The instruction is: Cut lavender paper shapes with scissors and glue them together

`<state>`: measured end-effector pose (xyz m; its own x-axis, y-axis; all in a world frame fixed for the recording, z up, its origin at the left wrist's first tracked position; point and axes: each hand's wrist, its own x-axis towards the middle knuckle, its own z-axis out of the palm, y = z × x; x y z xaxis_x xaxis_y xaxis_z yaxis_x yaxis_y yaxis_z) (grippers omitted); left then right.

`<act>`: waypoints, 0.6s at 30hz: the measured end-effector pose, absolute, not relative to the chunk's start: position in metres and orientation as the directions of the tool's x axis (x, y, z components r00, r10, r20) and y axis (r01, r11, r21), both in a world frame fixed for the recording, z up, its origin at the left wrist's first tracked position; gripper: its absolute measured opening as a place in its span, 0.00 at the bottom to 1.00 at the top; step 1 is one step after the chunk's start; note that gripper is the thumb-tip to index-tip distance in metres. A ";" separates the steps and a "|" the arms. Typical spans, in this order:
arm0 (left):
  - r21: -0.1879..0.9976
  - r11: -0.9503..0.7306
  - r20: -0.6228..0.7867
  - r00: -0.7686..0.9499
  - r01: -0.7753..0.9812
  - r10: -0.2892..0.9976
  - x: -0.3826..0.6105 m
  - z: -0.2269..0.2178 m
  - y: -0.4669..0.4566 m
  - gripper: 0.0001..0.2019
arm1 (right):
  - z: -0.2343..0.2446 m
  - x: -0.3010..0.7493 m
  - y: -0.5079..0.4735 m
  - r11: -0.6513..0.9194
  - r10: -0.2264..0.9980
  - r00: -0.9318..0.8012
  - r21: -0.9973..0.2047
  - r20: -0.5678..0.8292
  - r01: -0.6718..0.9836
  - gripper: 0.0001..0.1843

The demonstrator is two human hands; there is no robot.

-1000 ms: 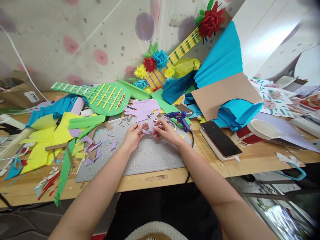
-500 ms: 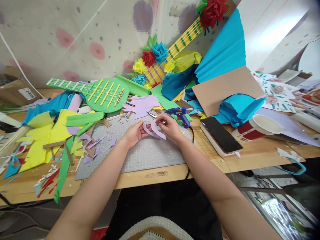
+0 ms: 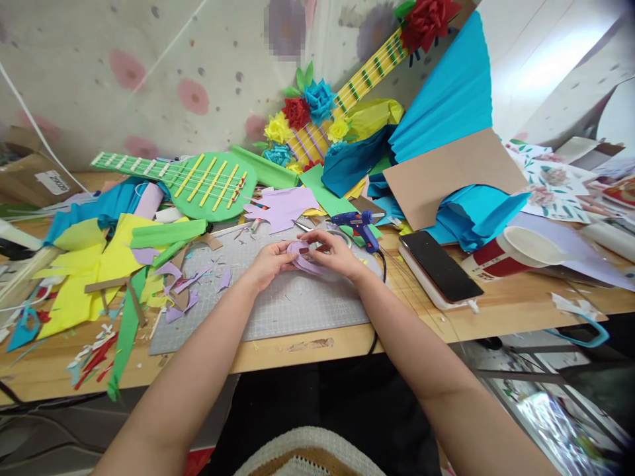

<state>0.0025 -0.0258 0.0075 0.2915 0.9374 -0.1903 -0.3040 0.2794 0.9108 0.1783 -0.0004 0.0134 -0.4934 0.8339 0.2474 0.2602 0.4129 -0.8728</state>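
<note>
Between my two hands, above the grey cutting mat [image 3: 297, 307], are curved lilac paper strips [image 3: 312, 266] lying one against the other. My left hand [image 3: 272, 263] pinches their left end between thumb and fingers. The fingers of my right hand [image 3: 335, 253] are closed on the upper right part of the strips. Behind my hands lies a larger cut sheet of lilac paper [image 3: 282, 206]. Scissors [image 3: 301, 226] rest just beyond my right hand, their handles partly covered by it. A blue glue gun [image 3: 362, 228] lies to the right.
Paper scraps [image 3: 181, 291] and yellow crepe paper [image 3: 79, 284] litter the left side. A green paper guitar [image 3: 213, 188] lies at the back; a yellow flowered one [image 3: 367, 76] leans on the wall. To the right are a phone [image 3: 440, 264] and a paper cup [image 3: 510, 254].
The two lilac strips, apart at their upper ends before, are now brought together and overlap. My right hand has shifted slightly and my left fingers have closed more on the strips.
</note>
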 end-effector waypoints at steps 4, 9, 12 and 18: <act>0.927 0.211 -0.151 0.206 -0.310 0.967 0.001 0.006 -0.024 0.19 | 0.004 0.180 0.005 0.269 0.866 -0.490 -0.921 0.103 0.281 0.25; 0.896 0.267 -0.218 0.172 -0.354 0.961 0.000 0.011 -0.024 0.12 | 0.000 0.181 0.008 0.224 0.872 -0.486 -0.932 0.060 0.286 0.21; 0.874 0.286 -0.232 0.179 -0.392 0.956 0.001 0.016 -0.024 0.11 | 0.005 0.183 0.006 0.257 0.870 -0.486 -0.919 0.085 0.299 0.19; 0.902 0.277 -0.237 0.159 -0.330 0.958 0.001 0.013 -0.025 0.10 | 0.008 0.179 0.003 0.373 0.846 -0.509 -0.859 0.159 0.351 0.16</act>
